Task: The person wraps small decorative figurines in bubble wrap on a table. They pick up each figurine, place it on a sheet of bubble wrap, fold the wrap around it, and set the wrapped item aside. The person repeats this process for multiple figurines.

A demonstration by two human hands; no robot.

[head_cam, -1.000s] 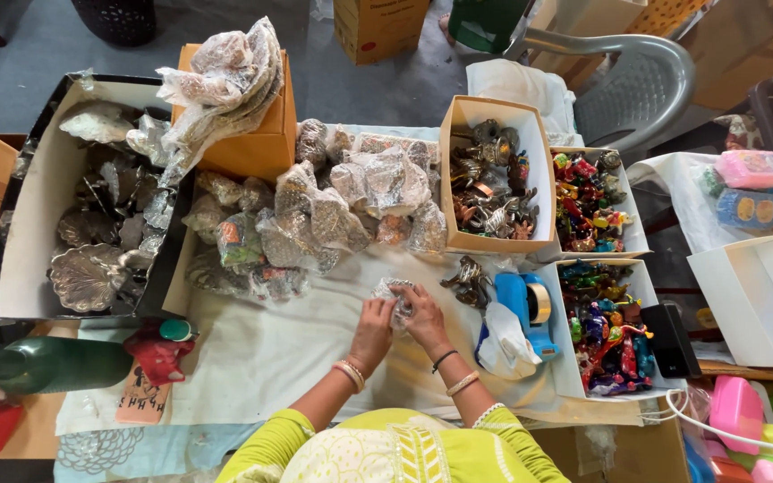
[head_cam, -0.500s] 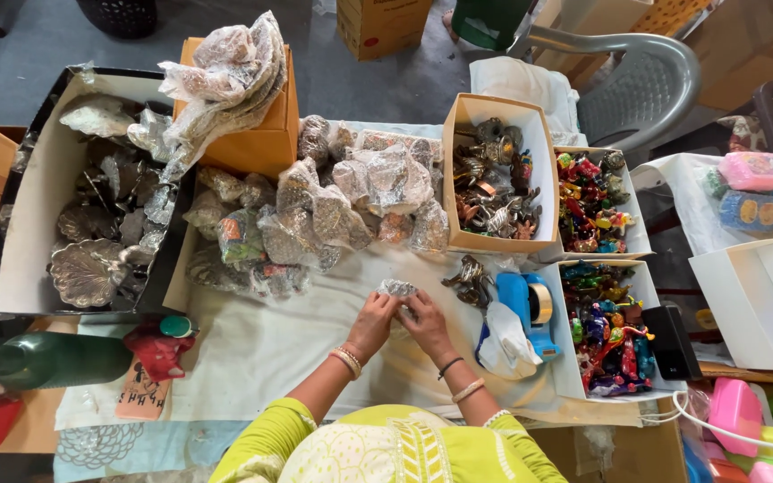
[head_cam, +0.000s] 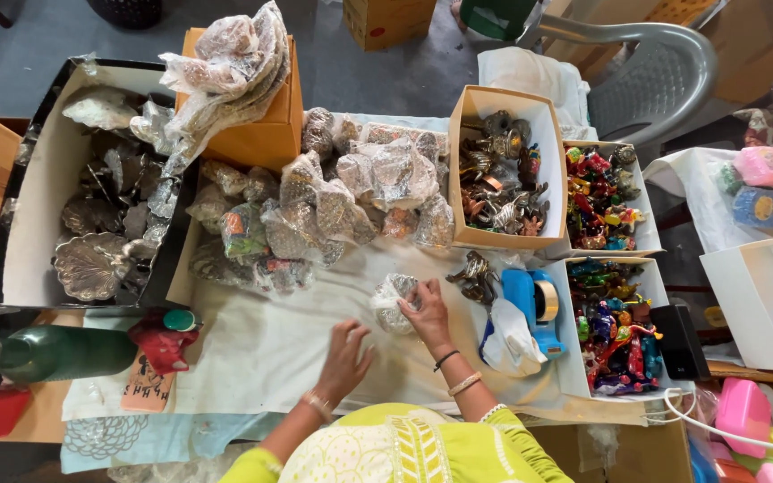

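R hand [head_cam: 426, 313] fingers clasp wrapped packet [head_cam: 393, 300] (L hand [head_cam: 344, 358] flat).

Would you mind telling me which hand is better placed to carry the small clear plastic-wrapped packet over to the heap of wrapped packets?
The right hand: it already rests on the small clear plastic-wrapped packet, with the heap of wrapped packets just beyond. The left hand lies empty on the white cloth.
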